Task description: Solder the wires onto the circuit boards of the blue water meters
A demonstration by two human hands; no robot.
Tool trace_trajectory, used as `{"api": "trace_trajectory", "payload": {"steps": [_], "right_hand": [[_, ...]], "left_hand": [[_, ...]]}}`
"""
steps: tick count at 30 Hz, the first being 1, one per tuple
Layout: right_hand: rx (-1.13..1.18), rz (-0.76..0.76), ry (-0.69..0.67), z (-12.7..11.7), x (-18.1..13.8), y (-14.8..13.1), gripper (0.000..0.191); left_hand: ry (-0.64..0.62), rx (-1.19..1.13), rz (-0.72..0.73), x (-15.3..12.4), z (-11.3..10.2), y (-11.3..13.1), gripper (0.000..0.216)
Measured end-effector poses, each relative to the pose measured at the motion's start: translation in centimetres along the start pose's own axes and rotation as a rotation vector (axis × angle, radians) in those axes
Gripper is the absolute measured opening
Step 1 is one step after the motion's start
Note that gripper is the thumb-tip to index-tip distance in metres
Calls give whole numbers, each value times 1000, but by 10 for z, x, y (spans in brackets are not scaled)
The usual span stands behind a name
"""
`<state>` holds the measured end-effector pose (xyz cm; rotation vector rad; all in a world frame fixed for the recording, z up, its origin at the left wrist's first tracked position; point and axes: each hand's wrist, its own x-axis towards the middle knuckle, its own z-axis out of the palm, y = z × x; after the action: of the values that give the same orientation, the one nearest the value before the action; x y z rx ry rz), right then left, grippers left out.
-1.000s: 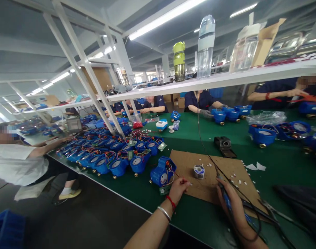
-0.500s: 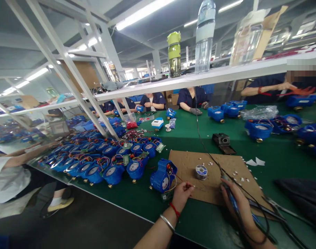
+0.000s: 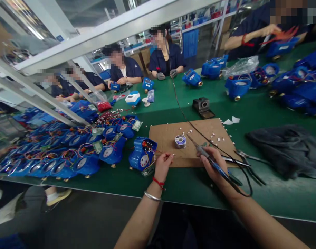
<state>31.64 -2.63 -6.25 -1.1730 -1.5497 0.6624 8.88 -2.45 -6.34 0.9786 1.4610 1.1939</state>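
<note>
My left hand (image 3: 163, 165) pinches a thin wire (image 3: 160, 152) that runs from the blue water meter (image 3: 140, 157) beside it; a small white tip shows past the fingertips. Coloured wires and a small circuit board (image 3: 149, 170) hang at the meter's side. In my right hand (image 3: 214, 162) is a soldering iron (image 3: 204, 151), its tip pointing up and left over the cardboard sheet (image 3: 160, 133). Just left of the iron's tip stands a spool of solder (image 3: 180, 141). The tip is apart from the wire.
Rows of blue meters (image 3: 86, 166) fill the left side. Pliers (image 3: 247, 162) and a dark cloth (image 3: 287, 148) lie at right. A black holder (image 3: 203, 107) stands behind the cardboard, with small white pieces (image 3: 218, 139) scattered on it. Co-workers (image 3: 166, 55) sit opposite. The iron's cable (image 3: 178, 103) crosses the table.
The view has tilted downward. My right hand has brought the iron round so its tip lies closer to the solder spool. My left hand keeps its pinch on the wire.
</note>
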Motion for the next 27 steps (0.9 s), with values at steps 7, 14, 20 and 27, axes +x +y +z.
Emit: {"api": "trace_trajectory", "payload": {"steps": [7, 14, 20, 27], "right_hand": [[347, 177, -42, -5, 2, -6, 21], [348, 262, -88, -5, 7, -5, 22], [324, 279, -162, -2, 7, -4, 22], [317, 296, -192, 0, 6, -1, 24]], "left_hand": [[-7, 15, -29, -2, 9, 5, 28], [-31, 15, -40, 0, 11, 4, 26], [-54, 12, -52, 2, 8, 5, 24], [-73, 6, -66, 4, 8, 3, 26]]}}
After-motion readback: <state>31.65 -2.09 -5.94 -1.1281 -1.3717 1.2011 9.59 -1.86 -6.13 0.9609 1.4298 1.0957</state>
